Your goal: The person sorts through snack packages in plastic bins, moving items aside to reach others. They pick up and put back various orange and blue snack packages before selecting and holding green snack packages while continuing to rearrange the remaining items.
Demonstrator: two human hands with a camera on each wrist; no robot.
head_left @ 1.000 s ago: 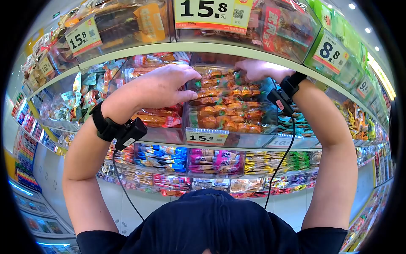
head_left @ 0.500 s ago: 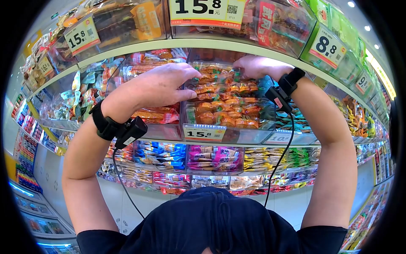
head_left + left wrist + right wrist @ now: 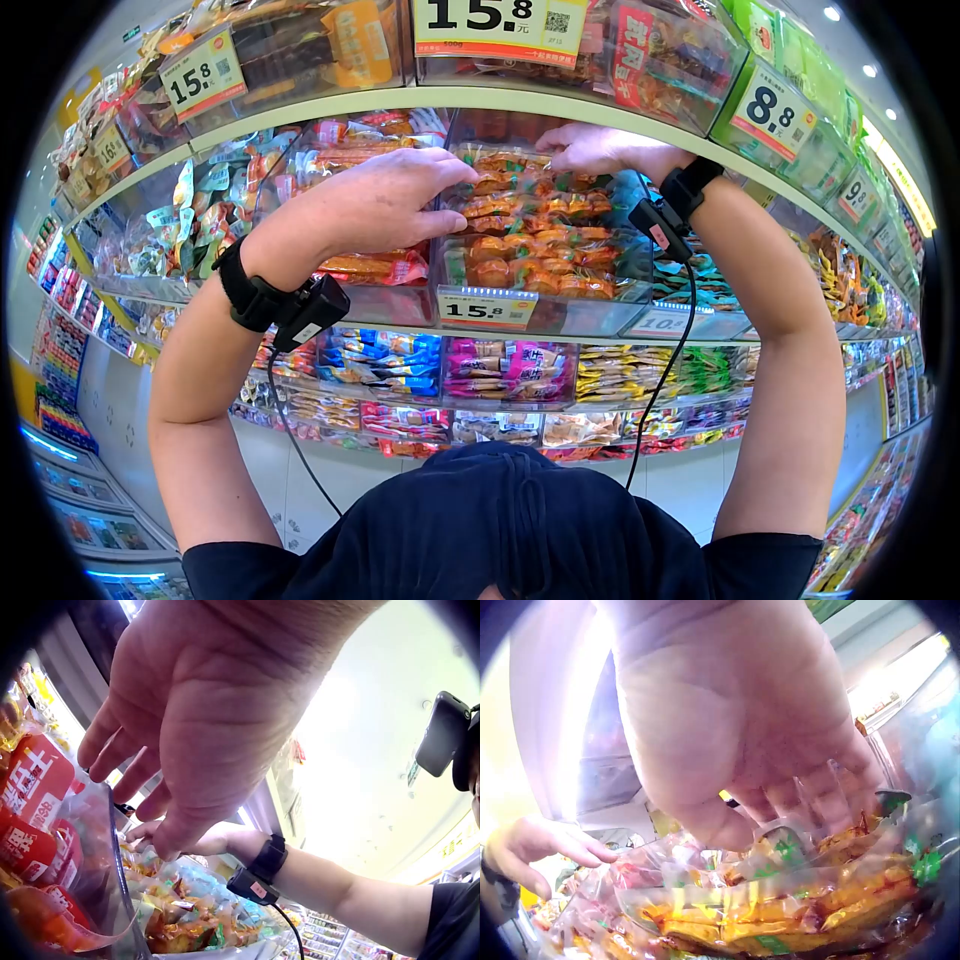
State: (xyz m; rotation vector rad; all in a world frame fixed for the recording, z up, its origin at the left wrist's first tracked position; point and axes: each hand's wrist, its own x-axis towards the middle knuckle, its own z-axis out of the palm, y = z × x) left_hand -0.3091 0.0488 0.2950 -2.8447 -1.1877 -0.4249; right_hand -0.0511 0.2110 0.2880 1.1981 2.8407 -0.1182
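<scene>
Clear-wrapped orange-brown snack packets [image 3: 545,250] with green marks lie in rows in a transparent bin [image 3: 590,320]. Toward the back of this bin is my right hand [image 3: 610,150], its fingertips down at the packets. In the right wrist view, its fairly straight fingers reach among the shiny wrappers [image 3: 780,907], and the tips are partly hidden. My left hand [image 3: 385,200] hovers at the bin's left side, fingers and thumb spread apart and holding nothing. Seen from the left wrist, that hand [image 3: 225,712] is above the divider [image 3: 124,877] between two bins.
Red-labelled packets [image 3: 37,787] fill the bin to the left. An upper shelf edge [image 3: 480,100] runs just above both hands, with price cards [image 3: 500,30] over it. Lower shelves hold blue packets [image 3: 380,370] and pink packets [image 3: 505,370]. Cables [image 3: 665,390] hang from both wrist cameras.
My right hand has shifted left along the back of the bin, over the packets, with its fingers more visible now. The left hand has stayed nearly in place.
</scene>
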